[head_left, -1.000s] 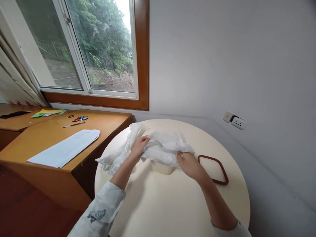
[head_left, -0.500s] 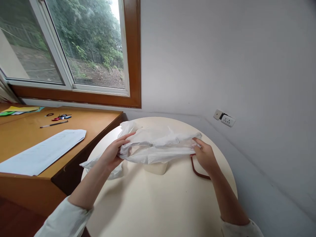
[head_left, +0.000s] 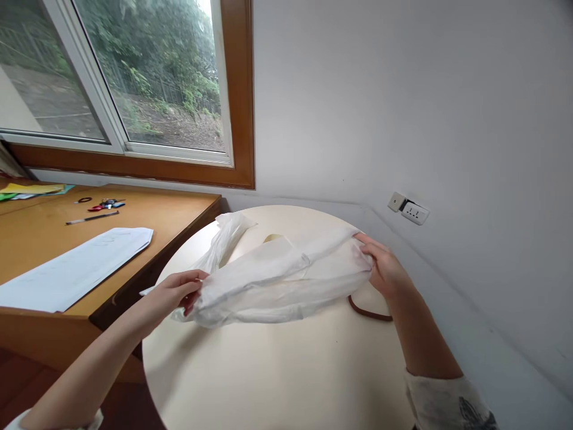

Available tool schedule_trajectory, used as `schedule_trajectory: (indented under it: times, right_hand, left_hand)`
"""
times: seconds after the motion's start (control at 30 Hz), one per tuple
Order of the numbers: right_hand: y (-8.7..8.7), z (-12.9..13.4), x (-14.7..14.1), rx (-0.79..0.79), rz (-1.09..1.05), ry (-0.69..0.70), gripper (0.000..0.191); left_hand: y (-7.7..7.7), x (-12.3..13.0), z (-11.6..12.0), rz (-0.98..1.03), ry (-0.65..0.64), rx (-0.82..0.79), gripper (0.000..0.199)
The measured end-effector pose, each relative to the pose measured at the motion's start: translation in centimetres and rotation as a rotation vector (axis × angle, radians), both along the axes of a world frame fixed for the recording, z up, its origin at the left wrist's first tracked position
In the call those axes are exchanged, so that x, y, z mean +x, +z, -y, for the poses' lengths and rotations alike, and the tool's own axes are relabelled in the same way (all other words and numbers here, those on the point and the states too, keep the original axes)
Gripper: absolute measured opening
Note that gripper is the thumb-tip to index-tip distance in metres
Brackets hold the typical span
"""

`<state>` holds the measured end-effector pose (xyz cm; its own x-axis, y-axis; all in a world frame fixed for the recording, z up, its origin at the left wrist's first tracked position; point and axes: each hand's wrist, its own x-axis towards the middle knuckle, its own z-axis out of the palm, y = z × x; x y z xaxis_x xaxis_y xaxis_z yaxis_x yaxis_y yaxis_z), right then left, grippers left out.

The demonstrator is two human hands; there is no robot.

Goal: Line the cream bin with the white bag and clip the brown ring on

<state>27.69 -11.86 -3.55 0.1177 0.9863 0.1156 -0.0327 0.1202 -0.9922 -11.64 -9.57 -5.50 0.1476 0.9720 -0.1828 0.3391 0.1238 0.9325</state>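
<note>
A thin white plastic bag (head_left: 282, 286) is stretched sideways above the round table. At its left end, my left hand (head_left: 179, 289) pinches the plastic between thumb and fingers. My right hand (head_left: 385, 269) grips the opposite end, a little higher, so the bag slants. Behind it, another crumpled white plastic bag (head_left: 229, 236) lies toward the table's back left; whether the two join is hidden. A yellowish edge (head_left: 272, 237) of something peeks out over the held bag. Below my right hand, a brown curved band (head_left: 370, 315) shows, partly covered.
The cream round table (head_left: 286, 370) stands against the wall. To its left is a wooden desk (head_left: 179, 206) with papers (head_left: 85, 266), a pen (head_left: 92, 218), a black ring (head_left: 83, 200) and small red and blue items (head_left: 106, 205). A wall socket (head_left: 415, 212) is at right.
My left hand has moved left and toward me, pulling its end of the bag lower and wider. My right hand has shifted slightly right. The cream box below the bag is now mostly covered.
</note>
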Motion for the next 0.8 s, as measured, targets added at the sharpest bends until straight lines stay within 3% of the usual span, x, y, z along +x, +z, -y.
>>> schedule_trajectory:
  times: [0.13, 0.23, 0.33, 0.4, 0.5, 0.67, 0.8]
  right_hand:
    - [0.5, -0.1, -1.3, -0.032, 0.13, 0.015, 0.051]
    - [0.4, -0.6, -2.6, -0.013, 0.276, 0.045, 0.065]
    - [0.1, -1.3, -3.2, 0.014, 0.395, 0.115, 0.08]
    - [0.2, -1.9, -3.2, 0.042, 0.443, 0.136, 0.083]
    - [0.8, -2.9, -2.8, 0.081, 0.453, 0.081, 0.066]
    - [1.5, -5.6, -2.5, 0.108, 0.427, 0.059, 0.046]
    - [-0.4, -7.9, -2.6, 0.02, 0.36, 0.047, 0.041]
  left_hand:
    - [2.6, 1.7, -0.2, -0.223, 0.111, 0.277, 0.044]
    - [3.8, 5.7, 0.7, -0.32, -0.086, 0.451, 0.075]
    - [3.5, 9.4, 1.3, -0.517, -0.303, 0.495, 0.093]
    - [3.0, 10.5, 1.0, -0.562, -0.325, 0.53, 0.07]
    - [3.0, 10.5, -0.1, -0.534, -0.302, 0.563, 0.029]
    - [4.4, 9.4, -1.7, -0.358, -0.221, 0.502, 0.023]
    - [4.3, 9.3, -3.3, -0.13, -0.069, 0.373, 0.021]
